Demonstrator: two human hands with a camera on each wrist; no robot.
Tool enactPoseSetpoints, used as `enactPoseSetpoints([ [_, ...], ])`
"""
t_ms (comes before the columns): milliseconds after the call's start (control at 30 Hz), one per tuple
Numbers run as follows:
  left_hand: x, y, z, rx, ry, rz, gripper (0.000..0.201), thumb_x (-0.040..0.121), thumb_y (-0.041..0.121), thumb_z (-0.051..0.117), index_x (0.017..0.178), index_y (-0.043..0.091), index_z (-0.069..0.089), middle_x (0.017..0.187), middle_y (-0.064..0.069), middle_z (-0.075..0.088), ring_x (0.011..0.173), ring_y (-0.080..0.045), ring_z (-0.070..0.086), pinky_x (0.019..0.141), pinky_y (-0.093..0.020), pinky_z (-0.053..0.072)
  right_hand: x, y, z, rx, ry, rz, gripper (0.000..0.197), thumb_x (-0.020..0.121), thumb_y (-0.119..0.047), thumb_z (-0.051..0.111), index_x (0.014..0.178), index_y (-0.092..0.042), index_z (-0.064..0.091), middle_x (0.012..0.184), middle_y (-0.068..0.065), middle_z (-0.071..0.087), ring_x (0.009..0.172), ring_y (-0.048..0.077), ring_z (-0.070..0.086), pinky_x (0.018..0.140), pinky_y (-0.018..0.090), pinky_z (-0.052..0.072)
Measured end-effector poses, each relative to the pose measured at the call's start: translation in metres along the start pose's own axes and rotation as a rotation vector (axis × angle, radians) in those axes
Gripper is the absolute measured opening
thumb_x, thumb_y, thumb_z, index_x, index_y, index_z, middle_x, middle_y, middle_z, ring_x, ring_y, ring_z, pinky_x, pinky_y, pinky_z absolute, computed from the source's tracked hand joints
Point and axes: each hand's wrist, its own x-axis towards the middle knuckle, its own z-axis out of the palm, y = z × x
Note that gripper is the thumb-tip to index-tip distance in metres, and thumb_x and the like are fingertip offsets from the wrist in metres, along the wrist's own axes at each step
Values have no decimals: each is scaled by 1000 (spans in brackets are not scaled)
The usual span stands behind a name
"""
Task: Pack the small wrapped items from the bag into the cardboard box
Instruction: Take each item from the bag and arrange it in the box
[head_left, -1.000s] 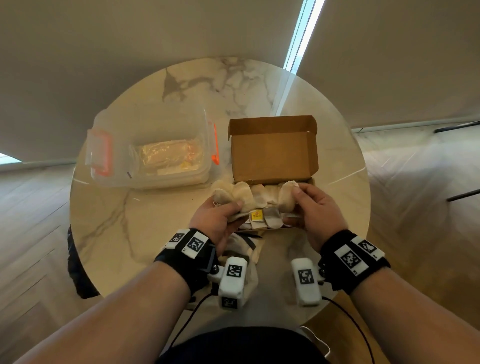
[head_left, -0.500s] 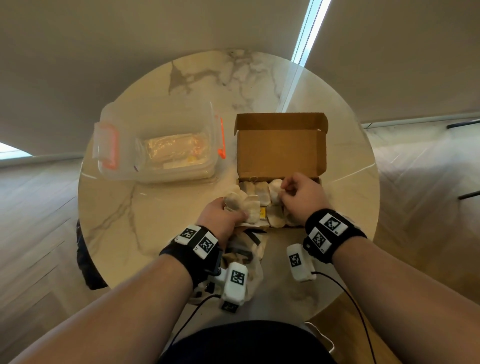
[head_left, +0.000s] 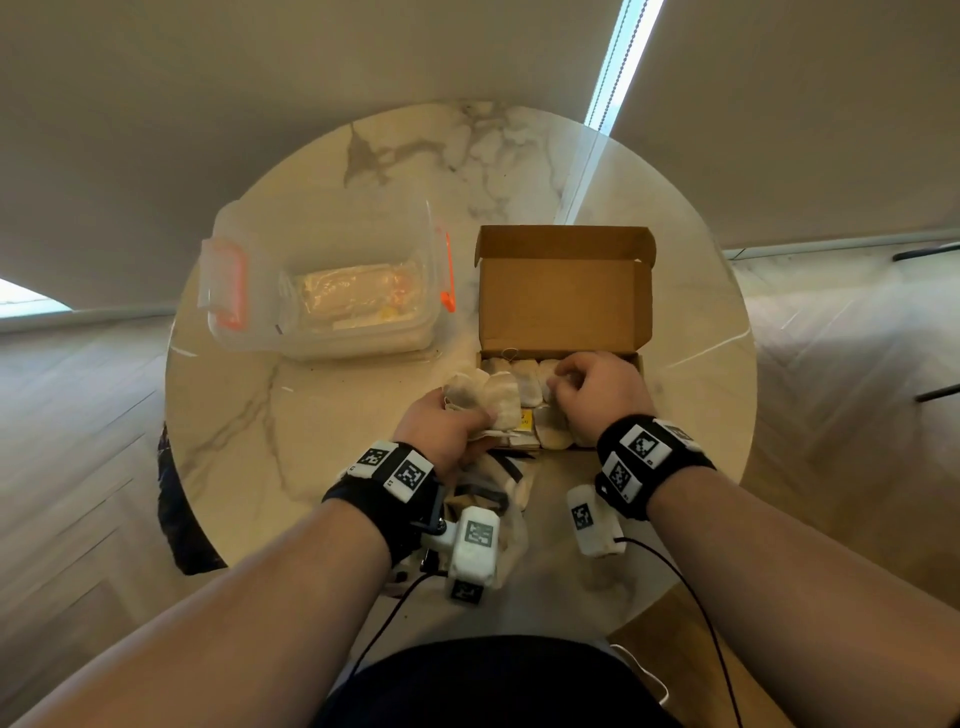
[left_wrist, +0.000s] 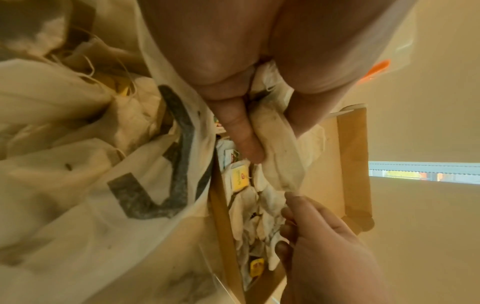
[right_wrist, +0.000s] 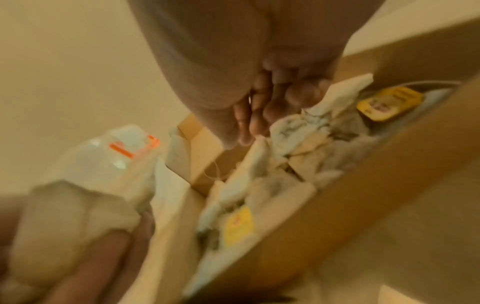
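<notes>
The open cardboard box (head_left: 566, 291) stands on the round marble table, lid raised, with tea bags (head_left: 527, 384) and yellow tags lying in its tray. My left hand (head_left: 467, 410) grips a bunch of tea bags (head_left: 491, 395) just left of the tray; in the left wrist view thumb and fingers clamp this bunch (left_wrist: 278, 144). My right hand (head_left: 563, 382) is down in the tray, fingers curled and pinching a tea bag there (right_wrist: 259, 156); the right wrist view is blurred. The white printed bag (head_left: 504, 483) lies crumpled under my left wrist, more tea bags inside (left_wrist: 124, 115).
A clear plastic tub (head_left: 322, 291) with orange latches sits at the back left of the table (head_left: 311, 467), beside the box. The table edge runs close behind my wrists, with wooden floor all round.
Both hands held one row of tea bags over the tray. My right hand has since dropped into the tray at the right, and my left hand keeps its bunch at the left.
</notes>
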Motion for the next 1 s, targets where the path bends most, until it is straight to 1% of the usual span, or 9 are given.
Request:
enactPoseSetpoints([
  [67, -4, 2, 1, -86, -29, 28, 25, 90, -3, 74, 113, 2, 68, 106, -22, 77, 97, -37, 77, 81, -42, 64, -13, -5, -9, 188, -13, -36, 18, 97, -45, 66, 101, -29, 71, 93, -9, 69, 88, 12, 64, 71, 25, 49],
  [100, -7, 4, 2, -104, -43, 42, 27, 91, -3, 73, 116, 2, 68, 109, -21, 77, 97, -35, 77, 81, -40, 64, -19, -9, -13, 310, -33, -55, 19, 95, -47, 69, 97, -29, 67, 90, -7, 70, 85, 14, 66, 71, 26, 52],
  [167, -14, 8, 4, -127, -82, 58, 31, 91, 0, 75, 121, 4, 68, 112, -20, 77, 100, -33, 77, 80, -37, 62, -31, -16, -17, 551, -88, -74, 26, 89, -44, 77, 96, -25, 61, 91, 1, 73, 85, 25, 70, 77, 40, 63],
  [267, -25, 14, 6, -142, -141, 94, 32, 90, 3, 77, 121, 2, 69, 110, -21, 77, 99, -34, 77, 78, -36, 61, -43, -23, -18, 667, -160, -123, 33, 83, -32, 85, 96, -22, 56, 95, 11, 73, 89, 33, 72, 82, 52, 63],
  [400, -27, 18, 1, -194, -68, 47, 19, 95, 1, 69, 114, 0, 67, 104, -23, 75, 90, -30, 77, 72, -35, 65, -46, -19, -14, 632, -51, -127, 26, 85, -21, 83, 93, -24, 58, 91, 7, 74, 85, 27, 73, 81, 50, 63],
  [533, -28, 21, -10, -267, -18, -9, 12, 101, 3, 60, 112, 2, 65, 101, -21, 73, 83, -27, 77, 81, -39, 65, -38, -7, -13, 590, 44, -6, 17, 87, -22, 82, 95, -27, 68, 92, -2, 75, 85, 18, 73, 81, 44, 64],
  [733, -40, 26, -29, -417, -9, -61, 19, 95, -7, 47, 107, -5, 62, 110, -28, 68, 103, -41, 75, 81, -44, 66, -15, -10, 2, 370, 16, 47, 11, 91, -26, 75, 100, -32, 71, 93, -10, 72, 87, 11, 69, 86, 38, 62],
  [833, -41, 24, -35, -368, -17, -36, 29, 92, -16, 37, 109, -5, 58, 115, -31, 65, 98, -39, 76, 85, -46, 65, -4, -19, 10, 269, -31, 62, 15, 94, -25, 73, 107, -32, 72, 98, -10, 70, 94, 14, 68, 89, 37, 59],
  [1000, -41, 23, -42, -335, -20, -20, 26, 95, -17, 45, 112, -2, 58, 131, -34, 61, 108, -40, 74, 86, -43, 65, 8, -27, 20, 173, -25, 136, 22, 97, -28, 70, 119, -32, 73, 99, -5, 69, 91, 17, 64, 80, 31, 54],
])
